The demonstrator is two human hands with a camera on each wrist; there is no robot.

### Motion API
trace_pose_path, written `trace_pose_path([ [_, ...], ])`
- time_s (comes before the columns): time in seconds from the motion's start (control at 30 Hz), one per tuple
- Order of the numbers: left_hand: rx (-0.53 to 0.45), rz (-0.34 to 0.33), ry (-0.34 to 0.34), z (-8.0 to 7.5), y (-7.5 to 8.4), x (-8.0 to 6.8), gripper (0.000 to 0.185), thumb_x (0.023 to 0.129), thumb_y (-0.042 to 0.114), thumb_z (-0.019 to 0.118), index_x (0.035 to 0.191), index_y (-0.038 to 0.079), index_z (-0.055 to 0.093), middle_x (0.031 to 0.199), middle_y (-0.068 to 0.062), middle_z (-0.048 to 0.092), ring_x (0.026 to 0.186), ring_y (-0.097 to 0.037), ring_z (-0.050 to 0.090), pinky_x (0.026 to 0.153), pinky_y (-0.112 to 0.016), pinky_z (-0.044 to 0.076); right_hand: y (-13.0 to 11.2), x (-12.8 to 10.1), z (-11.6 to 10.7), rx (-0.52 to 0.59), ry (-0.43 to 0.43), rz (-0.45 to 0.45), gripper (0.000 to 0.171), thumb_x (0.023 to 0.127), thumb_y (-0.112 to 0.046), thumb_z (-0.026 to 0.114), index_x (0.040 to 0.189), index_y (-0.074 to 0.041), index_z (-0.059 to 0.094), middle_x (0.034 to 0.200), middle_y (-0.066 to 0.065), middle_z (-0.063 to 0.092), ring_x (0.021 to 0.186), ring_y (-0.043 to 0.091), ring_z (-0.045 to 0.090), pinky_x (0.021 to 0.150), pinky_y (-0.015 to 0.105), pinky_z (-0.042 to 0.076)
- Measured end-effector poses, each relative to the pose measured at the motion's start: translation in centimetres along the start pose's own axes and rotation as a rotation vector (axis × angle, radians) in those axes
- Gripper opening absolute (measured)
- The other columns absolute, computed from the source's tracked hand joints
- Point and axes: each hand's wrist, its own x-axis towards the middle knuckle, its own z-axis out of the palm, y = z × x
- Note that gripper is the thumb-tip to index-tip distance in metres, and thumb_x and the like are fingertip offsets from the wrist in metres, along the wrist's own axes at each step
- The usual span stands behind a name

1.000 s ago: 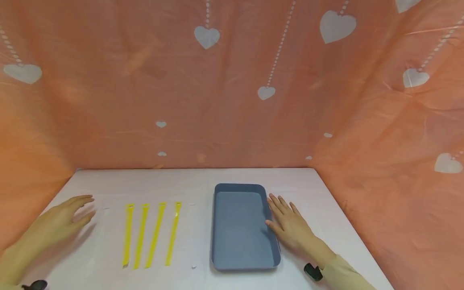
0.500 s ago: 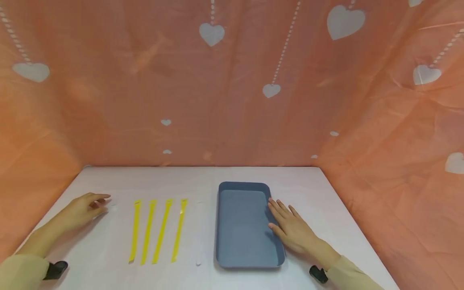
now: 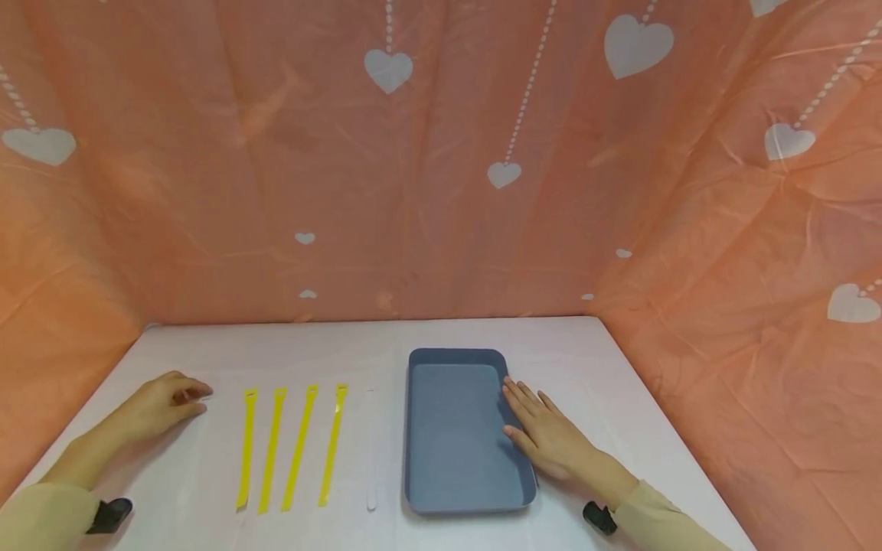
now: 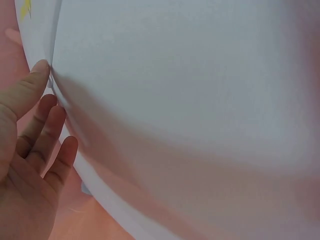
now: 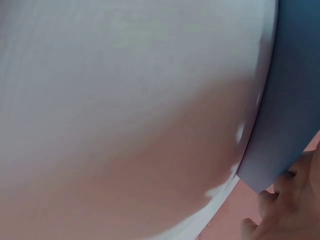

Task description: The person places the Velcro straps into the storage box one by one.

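Several yellow straps (image 3: 272, 451), each with a slotted head at the far end, lie side by side on the white table. Beyond the leftmost one, my left hand (image 3: 160, 405) pinches the end of a thin whitish strip (image 4: 50, 84) between thumb and fingertips; most of that strip blends into the table. Another pale strip (image 3: 372, 459) lies between the yellow straps and a blue-grey rectangular tray (image 3: 422, 506). My right hand (image 3: 547, 438) rests with straight fingers against the tray's right rim. In the right wrist view, the fingers (image 5: 287, 200) curve at the tray's outer side.
The white table (image 3: 310, 348) is bounded at the back and sides by an orange cloth (image 3: 441, 229) printed with white hearts. Dark bands (image 3: 109, 516) sit at both sleeve cuffs.
My left hand has come right toward the pale strip at the far left, and its fingers have closed on the end. The right hand stays at the tray. The head view shifted slightly.
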Motion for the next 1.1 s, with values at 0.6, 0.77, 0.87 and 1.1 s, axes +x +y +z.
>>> trace_pose_path([
  [0.6, -0.009, -0.072, -0.046, 0.1, 0.0, 0.8, 0.016, 0.085, 0.002, 0.082, 0.096, -0.004, 0.072, 0.087, -0.007, 0.063, 0.079, -0.021, 0.058, 0.07, -0.035, 0.05, 0.1, 0.1, -0.1, 0.012, -0.031, 0.007, 0.065, 0.111, -0.036, 0.045, 0.16, 0.005, 0.029, 0.17, 0.017, 0.021, 0.156, 0.039, 0.024, 0.122, 0.06, 0.023],
  [0.77, -0.062, -0.125, -0.066, -0.2, 0.3, 1.0, 0.018, 0.086, 0.0, 0.079, 0.098, -0.008, 0.069, 0.089, -0.012, 0.065, 0.082, -0.027, 0.06, 0.07, -0.036, 0.051, 0.2, 0.2, -0.2, 0.011, -0.043, 0.011, 0.066, 0.112, -0.037, 0.044, 0.161, 0.005, 0.028, 0.171, 0.017, 0.019, 0.156, 0.038, 0.022, 0.123, 0.059, 0.022],
  [0.87, -0.078, -0.151, -0.069, -0.2, 0.7, 1.0, 0.019, 0.087, 0.0, 0.078, 0.1, -0.009, 0.067, 0.089, -0.013, 0.066, 0.083, -0.029, 0.062, 0.071, -0.037, 0.052, 0.3, 0.2, -0.2, 0.014, -0.044, 0.011, 0.066, 0.112, -0.037, 0.043, 0.161, 0.004, 0.027, 0.171, 0.016, 0.018, 0.157, 0.037, 0.022, 0.124, 0.058, 0.021],
  [1.1, -0.109, -0.202, -0.081, -0.3, 1.3, 0.8, 0.021, 0.089, 0.0, 0.077, 0.103, -0.009, 0.064, 0.089, -0.013, 0.065, 0.084, -0.03, 0.061, 0.071, -0.038, 0.053, 0.8, 0.0, -0.1, 0.018, -0.055, 0.002, 0.067, 0.112, -0.039, 0.043, 0.161, 0.003, 0.026, 0.171, 0.016, 0.018, 0.156, 0.038, 0.022, 0.124, 0.057, 0.021],
])
